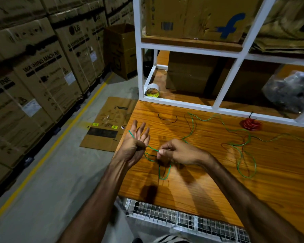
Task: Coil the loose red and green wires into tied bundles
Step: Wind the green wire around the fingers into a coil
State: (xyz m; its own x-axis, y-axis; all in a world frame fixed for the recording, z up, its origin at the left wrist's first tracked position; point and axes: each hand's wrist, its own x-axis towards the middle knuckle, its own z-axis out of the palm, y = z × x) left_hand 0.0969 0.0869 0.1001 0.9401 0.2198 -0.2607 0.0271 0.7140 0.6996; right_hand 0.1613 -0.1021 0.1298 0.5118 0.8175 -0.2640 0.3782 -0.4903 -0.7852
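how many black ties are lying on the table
2 loose: one curved tie and another beside it, near the table's back left. A third seems to be already on the red bundle. More may be hidden.

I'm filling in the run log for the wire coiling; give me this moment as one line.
stage: starting green coil | left hand: green wire end across palm | right hand: pinching wire | red bundle: coiled, tied | table: green mostly loose

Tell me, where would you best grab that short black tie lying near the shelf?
Pinch the black tie at its middle from above. It lies flat on the wooden table in a shallow curve, apart from the green wire, so nothing crowds the fingers.
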